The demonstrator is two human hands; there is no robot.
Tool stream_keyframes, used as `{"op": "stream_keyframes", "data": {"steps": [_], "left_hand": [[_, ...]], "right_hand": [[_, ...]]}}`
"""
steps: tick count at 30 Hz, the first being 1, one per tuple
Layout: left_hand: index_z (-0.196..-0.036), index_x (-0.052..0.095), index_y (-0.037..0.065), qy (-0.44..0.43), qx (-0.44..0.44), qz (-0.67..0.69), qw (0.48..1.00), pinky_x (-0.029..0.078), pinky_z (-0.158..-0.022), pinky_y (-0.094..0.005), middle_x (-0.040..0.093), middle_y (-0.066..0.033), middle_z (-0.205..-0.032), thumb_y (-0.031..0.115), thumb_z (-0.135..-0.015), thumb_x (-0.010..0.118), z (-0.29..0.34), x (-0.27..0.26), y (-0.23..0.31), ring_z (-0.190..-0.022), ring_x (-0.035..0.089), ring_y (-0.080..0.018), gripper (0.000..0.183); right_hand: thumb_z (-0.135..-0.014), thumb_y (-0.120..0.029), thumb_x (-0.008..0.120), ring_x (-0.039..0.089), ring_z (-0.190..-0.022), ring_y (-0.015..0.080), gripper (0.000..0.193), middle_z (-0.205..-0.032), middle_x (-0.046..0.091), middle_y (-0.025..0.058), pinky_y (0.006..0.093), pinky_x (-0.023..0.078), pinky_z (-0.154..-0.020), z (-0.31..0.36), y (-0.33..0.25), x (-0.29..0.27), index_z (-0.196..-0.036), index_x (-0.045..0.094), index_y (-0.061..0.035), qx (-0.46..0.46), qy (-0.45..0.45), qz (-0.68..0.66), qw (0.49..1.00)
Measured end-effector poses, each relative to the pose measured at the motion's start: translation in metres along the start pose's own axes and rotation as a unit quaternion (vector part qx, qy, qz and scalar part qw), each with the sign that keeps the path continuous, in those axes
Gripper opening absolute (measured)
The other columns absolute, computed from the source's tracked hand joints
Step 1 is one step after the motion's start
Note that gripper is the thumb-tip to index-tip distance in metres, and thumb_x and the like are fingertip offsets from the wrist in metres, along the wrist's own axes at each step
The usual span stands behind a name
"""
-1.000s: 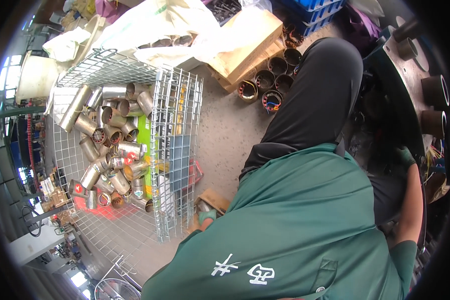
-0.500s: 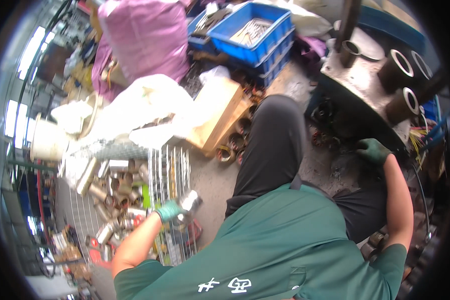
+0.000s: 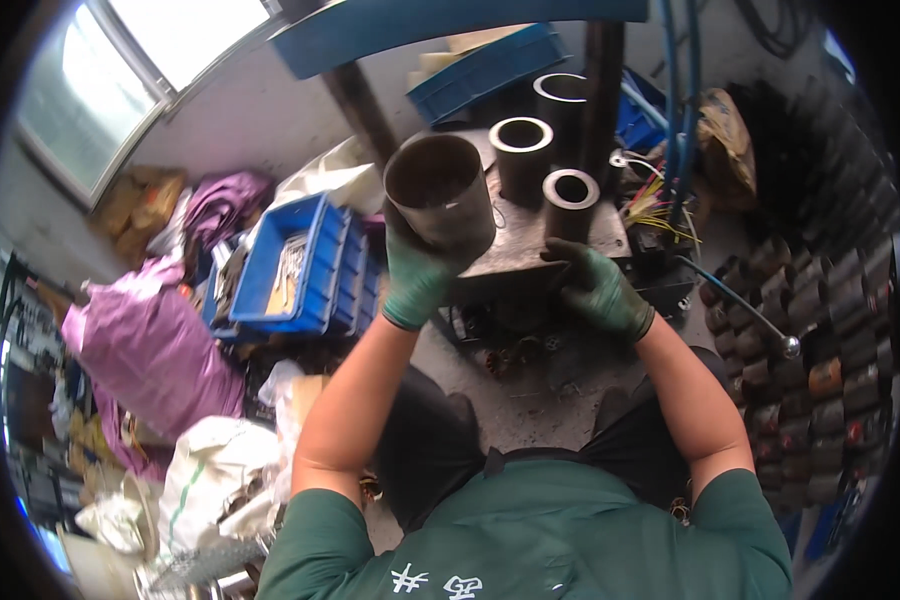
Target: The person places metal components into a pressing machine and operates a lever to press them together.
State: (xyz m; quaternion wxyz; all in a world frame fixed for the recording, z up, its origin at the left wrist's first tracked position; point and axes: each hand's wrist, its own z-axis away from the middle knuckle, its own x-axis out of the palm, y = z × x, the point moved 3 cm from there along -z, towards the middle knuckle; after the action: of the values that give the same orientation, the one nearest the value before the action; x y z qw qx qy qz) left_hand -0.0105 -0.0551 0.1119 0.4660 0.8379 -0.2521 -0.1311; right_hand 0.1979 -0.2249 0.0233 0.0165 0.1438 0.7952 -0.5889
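Observation:
My left hand (image 3: 416, 280), in a green glove, grips a wide hollow metal cylinder (image 3: 442, 205) from below. The cylinder is held over the left part of a metal plate (image 3: 515, 257), its open mouth facing up. My right hand (image 3: 602, 288), also green-gloved and dark at the fingertips, is at the plate's front edge with its fingers apart. Just beyond those fingertips stands a short thick-walled tube (image 3: 572, 190). Farther back on the plate is a second tube (image 3: 521, 135), with a larger one (image 3: 562, 90) behind it.
Dark posts and a blue crossbeam (image 3: 460, 35) frame the plate. Blue bins (image 3: 300, 265), a purple sack (image 3: 160, 350) and a white sack (image 3: 215, 480) lie to the left. On the right, many dark cylinders (image 3: 810, 370) are stacked beside a ball-ended lever (image 3: 790, 347).
My view has swung right to the plate. My left hand has come from the wire basket on the left, bringing the metal cylinder. My right hand has risen to the plate's edge.

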Motion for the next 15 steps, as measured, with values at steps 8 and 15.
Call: {"op": "stream_keyframes", "data": {"steps": [8,15], "left_hand": [[-0.148,0.044,0.001,-0.172,0.02,-0.075,0.982,0.052,-0.108,-0.0408,0.06,-0.0163,-0.139,0.015,-0.068,0.099,0.049,0.074,-0.066,-0.127,0.063,-0.0291,0.098],[-0.152,0.04,0.002,-0.203,0.032,-0.096,0.974,0.052,-0.107,-0.0441,0.058,-0.0184,-0.14,0.016,-0.064,0.1,0.05,0.075,-0.103,-0.127,0.062,-0.0341,0.107]], "right_hand": [[-0.076,-0.015,0.092,0.065,-0.124,0.0338,0.11,-0.146,0.057,0.0188,0.0443,0.054,-0.104,0.034,-0.043,-0.017,-0.166,0.028,-0.0077,-0.112,0.089,0.252,0.957],[-0.065,-0.025,0.102,0.055,-0.136,0.0369,0.128,-0.15,0.053,0.0184,0.048,0.048,-0.113,0.016,-0.048,-0.019,-0.165,0.024,-0.0076,-0.102,0.101,0.246,0.959]]}}
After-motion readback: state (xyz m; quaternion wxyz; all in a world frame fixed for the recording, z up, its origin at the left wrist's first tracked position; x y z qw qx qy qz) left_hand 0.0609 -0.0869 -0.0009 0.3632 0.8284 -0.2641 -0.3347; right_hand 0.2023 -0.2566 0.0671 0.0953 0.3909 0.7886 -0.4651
